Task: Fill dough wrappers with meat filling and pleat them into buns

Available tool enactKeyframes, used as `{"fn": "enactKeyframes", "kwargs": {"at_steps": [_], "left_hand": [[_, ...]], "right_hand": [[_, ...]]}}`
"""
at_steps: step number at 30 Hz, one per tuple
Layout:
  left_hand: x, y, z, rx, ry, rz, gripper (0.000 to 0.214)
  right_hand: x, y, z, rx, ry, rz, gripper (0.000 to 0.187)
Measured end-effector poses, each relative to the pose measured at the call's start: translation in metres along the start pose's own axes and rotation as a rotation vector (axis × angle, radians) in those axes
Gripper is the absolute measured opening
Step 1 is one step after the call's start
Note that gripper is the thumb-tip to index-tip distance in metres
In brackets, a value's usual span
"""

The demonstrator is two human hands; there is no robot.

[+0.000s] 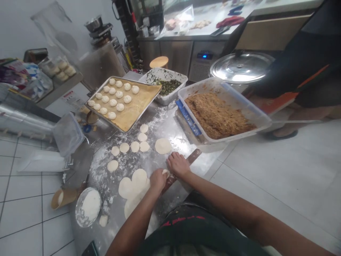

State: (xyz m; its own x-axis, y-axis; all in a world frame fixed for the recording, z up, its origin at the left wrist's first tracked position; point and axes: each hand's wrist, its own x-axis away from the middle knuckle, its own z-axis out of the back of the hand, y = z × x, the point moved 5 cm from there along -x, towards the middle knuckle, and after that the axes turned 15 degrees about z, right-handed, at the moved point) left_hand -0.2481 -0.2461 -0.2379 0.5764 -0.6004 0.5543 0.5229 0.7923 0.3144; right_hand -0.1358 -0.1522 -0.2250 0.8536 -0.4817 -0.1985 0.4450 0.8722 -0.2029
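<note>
Floury steel worktable (pixel 173 126); glossy plastic tub (pixel 195 87); smooth wooden rolling pin (pixel 194 156)

Flour-dusted steel table (pixel 170 128) — dough rounds (pixel 134 146), paper-lined baking tray (pixel 141 103), tub of chopped greens (pixel 157 99).

A dark shirt (pixel 191 236) with red print across the chest, above bare arms (pixel 226 209).

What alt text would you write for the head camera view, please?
The left hand and right hand meet over a small dough piece beside a wooden rolling pin on a floured steel table, among flat dough rounds. Beyond lie a tray of dough balls, a tub of brown filling and chopped greens.
</note>
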Motion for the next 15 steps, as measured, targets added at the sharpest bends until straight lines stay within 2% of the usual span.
{"fn": "enactKeyframes", "kwargs": {"at_steps": [2,4,6,9,12,15], "left_hand": [[0.0,-0.001,0.007,-0.016,0.018,0.003,0.024],[-0.001,-0.009,0.011,-0.018,0.015,0.031,0.024],[0.0,-0.015,0.009,-0.011,-0.02,0.054,0.025],[0.003,-0.011,0.0,-0.014,-0.071,0.025,0.021],[0.005,-0.003,-0.002,-0.033,-0.028,-0.002,0.025],[0.003,-0.005,0.001,-0.029,-0.006,0.014,0.027]], "right_hand": [[0.008,-0.003,0.0,-0.023,0.006,0.063,0.026],[0.032,-0.006,-0.002,-0.058,0.005,0.16,0.026],[0.047,-0.007,-0.005,-0.064,-0.013,0.164,0.024],[0.029,-0.008,-0.004,-0.026,-0.012,0.072,0.025],[0.007,-0.01,-0.001,-0.012,0.003,0.015,0.026],[0.027,-0.013,-0.004,-0.046,-0.019,0.111,0.025]]}}
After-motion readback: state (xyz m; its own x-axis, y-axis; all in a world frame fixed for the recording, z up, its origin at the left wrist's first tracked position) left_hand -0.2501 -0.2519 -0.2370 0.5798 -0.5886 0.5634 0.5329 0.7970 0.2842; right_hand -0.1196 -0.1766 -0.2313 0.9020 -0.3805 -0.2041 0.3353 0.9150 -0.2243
